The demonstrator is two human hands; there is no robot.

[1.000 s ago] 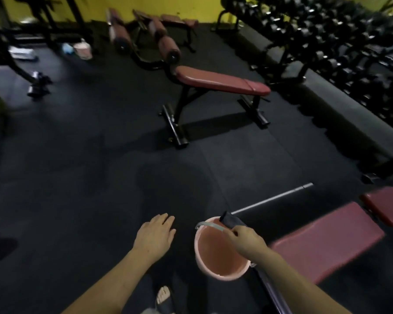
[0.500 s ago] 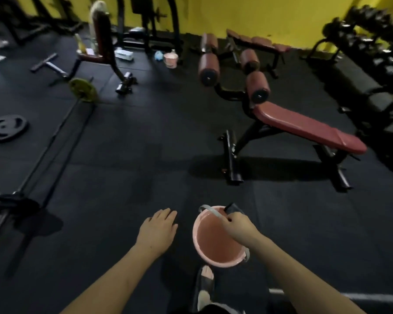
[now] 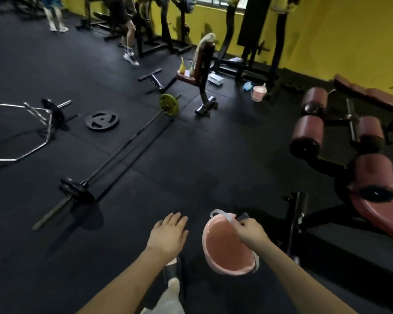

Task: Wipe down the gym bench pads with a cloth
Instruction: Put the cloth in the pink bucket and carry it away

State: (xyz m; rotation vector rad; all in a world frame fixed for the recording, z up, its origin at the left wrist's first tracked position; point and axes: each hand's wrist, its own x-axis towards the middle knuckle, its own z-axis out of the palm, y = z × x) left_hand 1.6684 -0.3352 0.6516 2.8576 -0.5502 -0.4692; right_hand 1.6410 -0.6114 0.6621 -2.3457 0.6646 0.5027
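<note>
My right hand (image 3: 251, 233) grips the white handle of a pink bucket (image 3: 225, 252) together with a dark cloth (image 3: 242, 216), carrying both above the black floor. My left hand (image 3: 168, 233) hangs in front of me, palm down, fingers straight, holding nothing. A red padded bench (image 3: 379, 211) with round roller pads (image 3: 306, 137) stands at the right, its flat pad cut off by the frame edge. Further back, an upright seat with a red pad (image 3: 186, 78) carries bottles and a towel over its backrest.
A loaded barbell (image 3: 123, 148) lies diagonally across the floor on the left, with a loose plate (image 3: 102, 120) and a hex bar (image 3: 21, 132) beyond it. A second pink bucket (image 3: 258, 92) sits near the yellow wall. People stand among machines at the back.
My view has swung left: the red bench slid from centre to the right edge and the barbell and hex bar came into sight. Both hands keep their pose, bucket still carried.
</note>
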